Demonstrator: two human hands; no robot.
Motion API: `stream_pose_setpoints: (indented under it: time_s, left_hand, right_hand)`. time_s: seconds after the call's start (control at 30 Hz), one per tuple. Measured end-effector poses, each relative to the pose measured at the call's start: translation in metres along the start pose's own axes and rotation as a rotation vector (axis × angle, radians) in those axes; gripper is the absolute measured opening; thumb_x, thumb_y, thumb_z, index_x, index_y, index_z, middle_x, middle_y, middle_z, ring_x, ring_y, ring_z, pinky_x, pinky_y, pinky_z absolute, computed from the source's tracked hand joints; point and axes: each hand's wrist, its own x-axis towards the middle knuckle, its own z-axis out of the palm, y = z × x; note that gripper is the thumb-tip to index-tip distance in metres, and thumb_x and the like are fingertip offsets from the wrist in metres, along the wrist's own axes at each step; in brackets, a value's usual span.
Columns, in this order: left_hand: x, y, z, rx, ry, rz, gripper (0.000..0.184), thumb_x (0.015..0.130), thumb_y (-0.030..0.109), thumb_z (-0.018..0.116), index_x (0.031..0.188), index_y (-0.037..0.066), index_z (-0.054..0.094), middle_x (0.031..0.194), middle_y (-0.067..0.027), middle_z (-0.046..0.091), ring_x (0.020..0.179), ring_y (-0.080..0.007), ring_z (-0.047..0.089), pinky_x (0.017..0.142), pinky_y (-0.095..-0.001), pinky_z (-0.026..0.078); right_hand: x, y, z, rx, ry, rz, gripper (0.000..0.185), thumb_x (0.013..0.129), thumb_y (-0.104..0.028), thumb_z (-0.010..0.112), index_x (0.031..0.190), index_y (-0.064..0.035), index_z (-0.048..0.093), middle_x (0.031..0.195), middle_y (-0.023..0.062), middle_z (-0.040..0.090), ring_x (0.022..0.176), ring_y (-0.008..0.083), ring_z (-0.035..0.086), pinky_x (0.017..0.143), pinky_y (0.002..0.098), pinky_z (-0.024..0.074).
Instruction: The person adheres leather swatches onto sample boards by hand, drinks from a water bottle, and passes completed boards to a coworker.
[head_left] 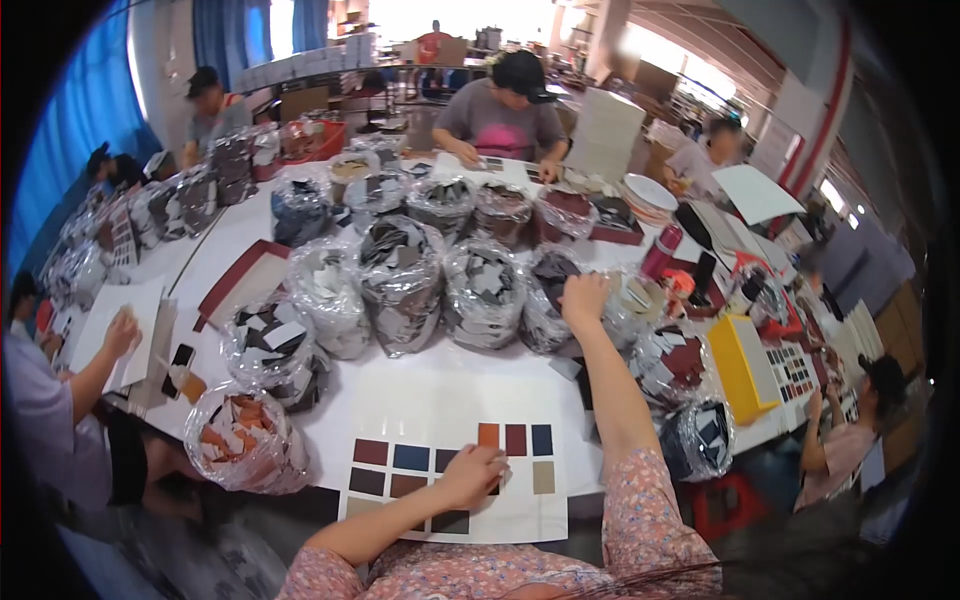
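Observation:
A white sheet (520, 500) with rows of coloured swatches lies at the table's front edge. My left hand (472, 478) rests on it with fingers bent down over a dark swatch; what it holds, if anything, is hidden. Further forward, my right hand (584, 300) reaches to the rim of a clear plastic bag of dark pieces (548, 318); its fingertips are too unclear to read. Beside that bag stands another with grey and dark pieces (484, 290). An orange swatch (488, 437), a maroon one (515, 440) and a navy one (541, 440) line the sheet's top right.
Several more bags surround the sheet, including one of orange pieces (245, 437). A yellow box (742, 368) and a pink bottle (661, 250) stand at the right. Co-workers sit across (505, 115), at the left (60, 420) and at the right (850, 430).

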Motion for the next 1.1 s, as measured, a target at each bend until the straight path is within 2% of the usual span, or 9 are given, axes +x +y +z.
stream_pose_setpoints:
  time_s: [0.07,0.1,0.2,0.3,0.4,0.5,0.67,0.9,1.1]
  left_hand:
    - [0.022,-0.028,-0.029,0.056,-0.163,-0.100,0.017,0.082,0.017,0.065,0.098,0.009,0.064,0.108,-0.0119,0.063,0.106,-0.0299,0.058,0.087,-0.0453,0.044]
    - [0.024,-0.053,-0.027,0.109,0.173,-0.010,0.024,0.078,0.012,0.066,0.102,0.012,0.065,0.109,-0.0098,0.063,0.108,-0.0309,0.057,0.088,-0.0439,0.044]
    - [0.058,-0.102,-0.094,0.240,0.338,-0.003,0.026,0.075,0.010,0.069,0.100,0.009,0.063,0.113,-0.0084,0.063,0.112,-0.0308,0.055,0.088,-0.0453,0.043]
    - [0.094,-0.136,-0.161,0.295,0.719,-0.090,0.018,0.077,0.007,0.068,0.095,0.005,0.064,0.097,-0.0132,0.066,0.094,-0.0343,0.062,0.079,-0.0446,0.047]
    - [0.119,-0.164,-0.206,0.363,0.848,-0.302,0.012,0.086,0.014,0.063,0.093,0.005,0.064,0.090,-0.0160,0.067,0.085,-0.0370,0.063,0.075,-0.0461,0.048]
    - [0.143,-0.195,-0.219,0.317,0.744,-0.694,0.020,0.089,0.026,0.062,0.095,0.007,0.063,0.091,-0.0152,0.068,0.088,-0.0363,0.065,0.076,-0.0464,0.048]
    - [0.164,-0.201,-0.215,0.428,0.602,-0.864,0.037,0.081,0.037,0.070,0.108,0.014,0.059,0.098,-0.0106,0.070,0.096,-0.0323,0.066,0.081,-0.0446,0.048]
    - [0.160,-0.212,-0.206,0.269,0.902,-0.642,0.036,0.089,0.013,0.055,0.124,0.007,0.054,0.109,-0.0173,0.065,0.106,-0.0356,0.060,0.088,-0.0449,0.046]
    - [0.120,-0.234,-0.223,0.085,0.772,-0.631,0.021,0.091,0.016,0.058,0.105,0.002,0.066,0.097,-0.0169,0.068,0.090,-0.0323,0.065,0.080,-0.0392,0.049]
  right_hand:
    - [-0.013,0.002,-0.009,0.008,0.104,-0.012,0.044,0.075,-0.034,0.074,0.108,-0.0073,0.064,0.107,0.0094,0.066,0.109,0.0305,0.054,0.101,0.0530,0.0320]
    - [-0.015,0.007,-0.005,0.067,0.096,-0.027,0.043,0.075,-0.032,0.075,0.108,-0.0072,0.063,0.107,0.0093,0.066,0.109,0.0300,0.054,0.100,0.0522,0.0324]
    - [-0.019,0.013,0.000,0.220,0.150,-0.057,0.040,0.074,-0.024,0.076,0.107,-0.0070,0.062,0.106,0.0092,0.065,0.108,0.0285,0.053,0.100,0.0494,0.0330]
    - [-0.022,0.011,-0.006,0.380,0.334,-0.065,0.037,0.074,-0.012,0.075,0.107,-0.0059,0.060,0.107,0.0103,0.063,0.112,0.0306,0.051,0.101,0.0453,0.0329]
    - [-0.036,-0.003,-0.017,0.765,0.519,0.188,0.034,0.078,-0.003,0.070,0.110,-0.0047,0.058,0.106,0.0086,0.063,0.105,0.0264,0.056,0.095,0.0388,0.0400]
    - [-0.079,-0.009,-0.025,1.679,0.364,0.267,0.031,0.082,0.001,0.068,0.110,-0.0029,0.055,0.101,0.0053,0.063,0.093,0.0174,0.059,0.084,0.0295,0.0457]
    - [-0.209,0.008,-0.014,1.456,-0.069,0.222,0.009,0.091,-0.003,0.060,0.099,-0.0006,0.058,0.085,0.0020,0.061,0.079,0.0070,0.057,0.073,0.0218,0.0472]
    - [-0.345,0.026,-0.034,1.459,-0.285,0.503,0.010,0.094,-0.002,0.055,0.103,0.0002,0.058,0.076,-0.0007,0.055,0.065,0.0047,0.052,0.058,0.0206,0.0428]
    - [-0.423,0.023,-0.035,1.081,-0.372,0.476,0.018,0.087,-0.011,0.066,0.083,-0.0013,0.051,0.071,0.0022,0.043,0.064,0.0113,0.042,0.058,0.0276,0.0372]
